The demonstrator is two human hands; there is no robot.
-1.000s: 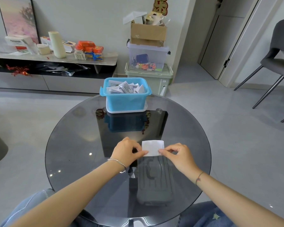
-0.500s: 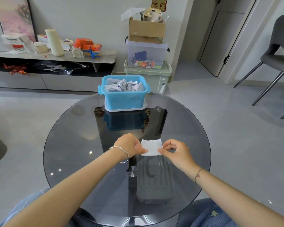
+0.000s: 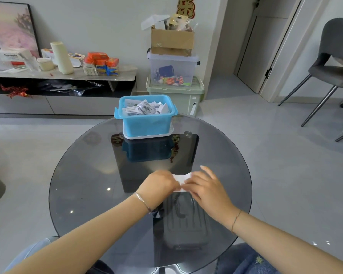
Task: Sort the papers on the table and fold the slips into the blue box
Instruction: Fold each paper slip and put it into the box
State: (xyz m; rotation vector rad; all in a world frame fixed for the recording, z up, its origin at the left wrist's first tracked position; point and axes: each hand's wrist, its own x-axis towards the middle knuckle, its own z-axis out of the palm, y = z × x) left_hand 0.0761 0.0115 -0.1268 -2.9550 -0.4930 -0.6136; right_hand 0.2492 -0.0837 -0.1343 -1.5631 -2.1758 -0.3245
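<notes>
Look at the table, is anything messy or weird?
Nothing is spilled or broken. The blue box is just very full: its folded slips stick up past the rim at jumbled angles. The only paper on the glass table is the white slip, which the left hand and right hand touch.

My left hand (image 3: 158, 184) and right hand (image 3: 206, 187) are blurred and cover most of the slip (image 3: 181, 177); my left fingertips are out of sight. Print on the papers (image 3: 147, 109) in the blue box (image 3: 147, 124) is too small to read. The bench (image 3: 87, 184) is cut off at its near edge.
</notes>
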